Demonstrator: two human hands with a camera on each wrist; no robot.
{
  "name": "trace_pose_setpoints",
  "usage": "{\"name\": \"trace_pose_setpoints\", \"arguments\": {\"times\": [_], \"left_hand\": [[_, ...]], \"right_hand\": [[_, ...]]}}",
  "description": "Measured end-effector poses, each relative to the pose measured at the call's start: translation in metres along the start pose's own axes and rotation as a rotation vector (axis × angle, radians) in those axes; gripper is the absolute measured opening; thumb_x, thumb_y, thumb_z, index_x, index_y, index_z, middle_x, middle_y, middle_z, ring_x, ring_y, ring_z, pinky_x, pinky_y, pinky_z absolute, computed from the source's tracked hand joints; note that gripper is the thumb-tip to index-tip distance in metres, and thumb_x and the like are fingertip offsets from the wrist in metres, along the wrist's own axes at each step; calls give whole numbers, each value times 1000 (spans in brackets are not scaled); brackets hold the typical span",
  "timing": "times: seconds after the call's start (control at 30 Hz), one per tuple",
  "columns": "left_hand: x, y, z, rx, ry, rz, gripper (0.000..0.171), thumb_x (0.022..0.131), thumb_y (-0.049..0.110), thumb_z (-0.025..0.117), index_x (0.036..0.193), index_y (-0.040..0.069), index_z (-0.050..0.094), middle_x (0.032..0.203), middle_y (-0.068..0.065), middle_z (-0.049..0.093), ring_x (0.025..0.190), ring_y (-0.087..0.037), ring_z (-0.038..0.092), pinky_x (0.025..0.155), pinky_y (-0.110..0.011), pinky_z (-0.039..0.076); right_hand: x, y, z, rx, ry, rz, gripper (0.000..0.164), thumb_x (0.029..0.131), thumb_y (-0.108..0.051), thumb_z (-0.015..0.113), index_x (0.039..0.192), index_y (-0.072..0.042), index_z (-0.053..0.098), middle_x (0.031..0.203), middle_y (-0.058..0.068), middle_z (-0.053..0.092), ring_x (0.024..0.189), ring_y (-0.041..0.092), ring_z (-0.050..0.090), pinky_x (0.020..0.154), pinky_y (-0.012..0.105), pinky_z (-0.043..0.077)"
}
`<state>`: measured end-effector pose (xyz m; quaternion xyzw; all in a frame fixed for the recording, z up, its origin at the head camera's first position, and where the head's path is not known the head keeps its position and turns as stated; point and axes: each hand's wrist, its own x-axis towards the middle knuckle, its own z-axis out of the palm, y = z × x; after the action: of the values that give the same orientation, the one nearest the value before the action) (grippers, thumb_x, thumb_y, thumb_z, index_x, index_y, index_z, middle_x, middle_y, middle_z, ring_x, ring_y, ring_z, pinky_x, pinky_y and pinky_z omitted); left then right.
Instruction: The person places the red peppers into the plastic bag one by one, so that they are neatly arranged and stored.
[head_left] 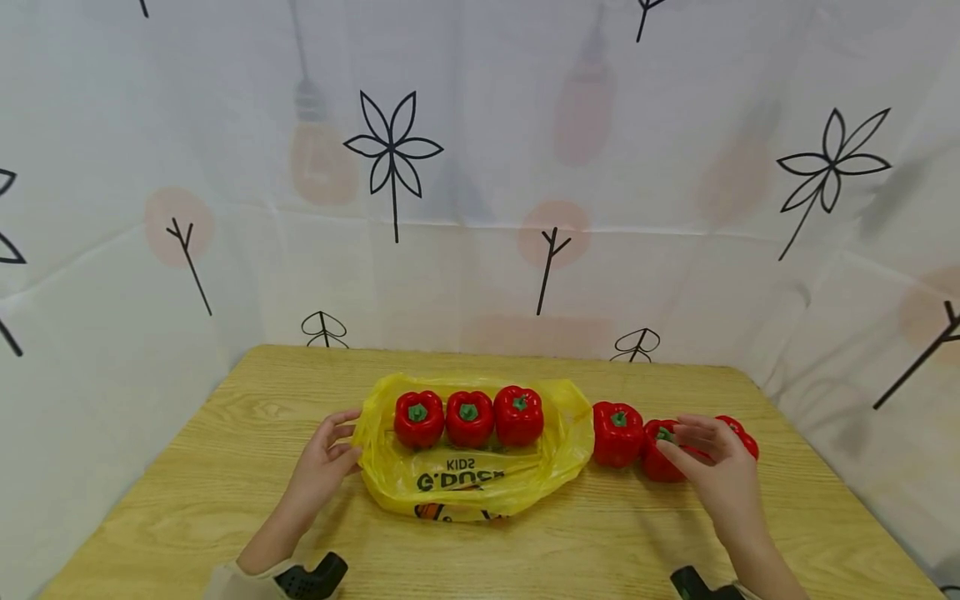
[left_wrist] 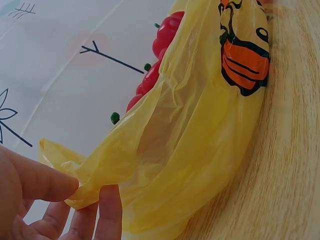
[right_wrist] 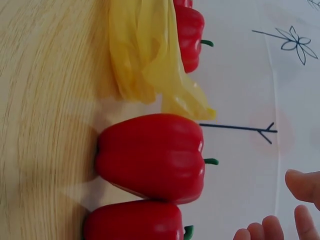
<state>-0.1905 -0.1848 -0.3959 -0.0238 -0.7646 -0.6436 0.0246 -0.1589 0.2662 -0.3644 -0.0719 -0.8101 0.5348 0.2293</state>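
A yellow plastic bag (head_left: 390, 492) with a printed duck lies mouth-up on the table, and three red bell peppers (head_left: 470, 419) with green stems sit in a row inside it. My left hand (head_left: 324, 454) pinches the bag's left edge between thumb and fingers, plain in the left wrist view. Right of the bag stands a bell pepper (head_left: 617, 435), with another bell pepper (head_left: 660, 458) beside it. Over the peppers there hovers my right hand (head_left: 712, 475), its fingers relaxed and holding nothing. Part of a bell pepper (head_left: 738, 433) shows past that hand, which hides the rest.
The wooden table (head_left: 187, 475) extends around the bag on both sides. Behind it hangs a white cloth (head_left: 480, 275) printed with plants and bulbs, reaching down to the table's back edge.
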Motion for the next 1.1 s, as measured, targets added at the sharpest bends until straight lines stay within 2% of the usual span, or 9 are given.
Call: {"name": "trace_pose_setpoints", "arguments": {"times": [0.23, 0.57, 0.77, 0.97, 1.1], "left_hand": [[0, 0, 0, 4, -3, -13, 47, 91, -9, 49, 133, 10, 41, 123, -18, 46, 96, -26, 55, 77, -35, 52], [0, 0, 0, 5, -6, -12, 47, 91, -9, 48, 133, 10, 41, 124, -18, 45, 97, -26, 54, 77, -34, 52], [0, -1, 0, 3, -3, -12, 47, 91, -9, 49, 133, 10, 41, 123, -18, 46, 98, -27, 54, 77, -34, 52], [1, -2, 0, 6, -2, -10, 47, 91, -9, 49, 133, 10, 41, 123, -18, 46, 97, -27, 54, 77, -34, 52], [1, -2, 0, -1, 4, -15, 47, 91, -9, 49, 133, 11, 41, 123, -18, 46, 97, -26, 54, 76, -32, 52]], "right_hand": [[0, 1, -7, 4, 13, 3, 37, 82, -15, 73, 114, -9, 57, 97, -11, 59, 88, -2, 54, 68, 11, 47], [17, 44, -19, 28, 10, 11, 43, 80, -20, 75, 118, -12, 58, 102, -5, 61, 89, -2, 53, 66, 11, 48], [23, 57, -26, 4, 22, 48, 46, 81, -22, 74, 121, -11, 55, 103, -8, 60, 89, -3, 53, 66, 11, 47], [33, 80, -36, -7, 6, 72, 50, 79, -28, 75, 123, -17, 54, 106, -11, 58, 91, -5, 53, 68, 11, 47], [31, 73, -38, -28, 17, 104, 51, 79, -29, 75, 124, -16, 53, 104, -12, 58, 90, -6, 53, 67, 11, 47]]}}
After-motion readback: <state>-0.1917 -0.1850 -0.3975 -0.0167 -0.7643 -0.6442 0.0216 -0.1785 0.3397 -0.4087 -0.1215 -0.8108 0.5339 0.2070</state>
